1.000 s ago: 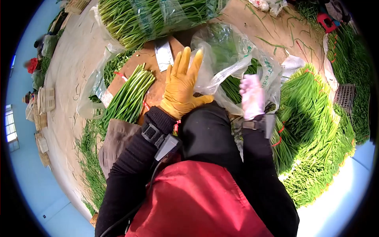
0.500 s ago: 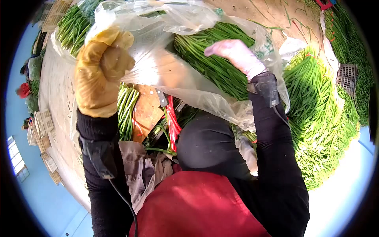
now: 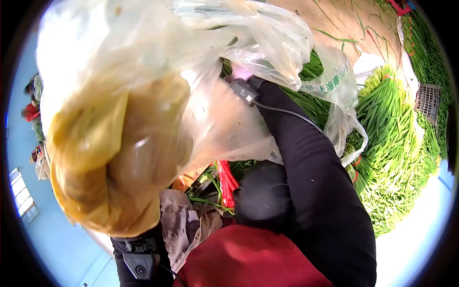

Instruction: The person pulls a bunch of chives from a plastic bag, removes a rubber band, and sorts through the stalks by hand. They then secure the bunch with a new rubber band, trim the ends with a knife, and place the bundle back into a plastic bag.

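Observation:
My left hand [image 3: 110, 158], in a yellow rubber glove, is raised close to the camera with its fingers curled on the clear plastic bag [image 3: 239, 124]. The bag spreads crumpled across the upper part of the view. My right hand [image 3: 240, 72], in a pale pink glove, reaches forward into the bag's folds; plastic covers its fingers. Beside my right forearm lie long green stalks like garlic chives [image 3: 313, 67], partly inside the bag. Red strips [image 3: 226, 184] hang near my knee, below the bag.
A large heap of bundled green stalks [image 3: 387, 143] lies on the right. Behind it stands a grey plastic crate [image 3: 428, 102]. Loose leaves are scattered on the floor [image 3: 334, 16] at the top. A blue wall [image 3: 67, 239] with a window is on the left.
My left hand has lifted the bag's edge up toward the camera. My right hand has moved left and forward, from above the stalks into the plastic folds.

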The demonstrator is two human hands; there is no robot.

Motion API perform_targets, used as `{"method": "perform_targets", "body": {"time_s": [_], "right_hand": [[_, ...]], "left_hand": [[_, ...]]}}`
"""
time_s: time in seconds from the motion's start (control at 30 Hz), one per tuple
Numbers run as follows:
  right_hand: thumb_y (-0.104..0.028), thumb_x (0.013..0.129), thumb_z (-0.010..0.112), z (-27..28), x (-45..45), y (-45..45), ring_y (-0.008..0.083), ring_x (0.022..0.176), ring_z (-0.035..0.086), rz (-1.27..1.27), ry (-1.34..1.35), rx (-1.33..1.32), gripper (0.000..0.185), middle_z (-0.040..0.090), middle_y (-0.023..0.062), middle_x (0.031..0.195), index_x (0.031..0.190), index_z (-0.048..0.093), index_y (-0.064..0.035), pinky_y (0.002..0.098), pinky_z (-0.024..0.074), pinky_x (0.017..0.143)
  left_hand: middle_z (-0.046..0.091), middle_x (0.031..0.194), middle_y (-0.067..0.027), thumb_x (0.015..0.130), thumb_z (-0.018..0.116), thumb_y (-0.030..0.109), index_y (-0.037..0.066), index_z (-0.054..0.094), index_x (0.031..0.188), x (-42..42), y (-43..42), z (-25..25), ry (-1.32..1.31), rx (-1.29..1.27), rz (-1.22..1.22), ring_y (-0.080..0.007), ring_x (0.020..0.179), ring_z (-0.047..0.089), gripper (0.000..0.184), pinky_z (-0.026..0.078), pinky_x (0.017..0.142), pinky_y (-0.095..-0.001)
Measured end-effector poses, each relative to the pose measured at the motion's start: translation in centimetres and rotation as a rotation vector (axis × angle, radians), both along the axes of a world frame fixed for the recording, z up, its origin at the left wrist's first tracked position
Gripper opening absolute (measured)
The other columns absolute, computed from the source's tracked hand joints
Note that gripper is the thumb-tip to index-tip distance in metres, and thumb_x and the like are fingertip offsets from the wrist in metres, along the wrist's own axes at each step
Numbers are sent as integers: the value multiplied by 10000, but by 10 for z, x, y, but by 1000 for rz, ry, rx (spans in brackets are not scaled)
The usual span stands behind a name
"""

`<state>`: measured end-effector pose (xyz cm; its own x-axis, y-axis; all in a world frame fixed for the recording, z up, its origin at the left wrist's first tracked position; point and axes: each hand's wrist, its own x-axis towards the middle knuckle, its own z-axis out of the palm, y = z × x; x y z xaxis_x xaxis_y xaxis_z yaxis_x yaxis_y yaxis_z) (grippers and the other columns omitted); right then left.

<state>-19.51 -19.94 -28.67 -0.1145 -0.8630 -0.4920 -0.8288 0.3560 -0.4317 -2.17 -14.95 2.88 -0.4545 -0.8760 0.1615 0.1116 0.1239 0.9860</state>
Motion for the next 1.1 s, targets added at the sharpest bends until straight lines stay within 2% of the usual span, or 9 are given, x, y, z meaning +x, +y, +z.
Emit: {"method": "perform_targets", "body": {"time_s": [0.4,1.1], "right_hand": [[-523,703,670,-14,19,-18,345,1243,398,48,64,5,754,453,225,1301,1247,515,-26,461,321,1036],[-472,647,700,-15,-20,6,338,1084,521,108,57,-12,647,568,216,1124,1110,610,-30,429,399,945]], "left_hand": [[643,946,-152,911,565,282,13,569,1105,7,-22,-3,15,10,-13,-217,657,578,332,460,519,-344],[644,990,-160,895,591,291,7,555,1160,14,-27,9,-21,34,-5,-235,732,599,390,479,583,-367]]}}
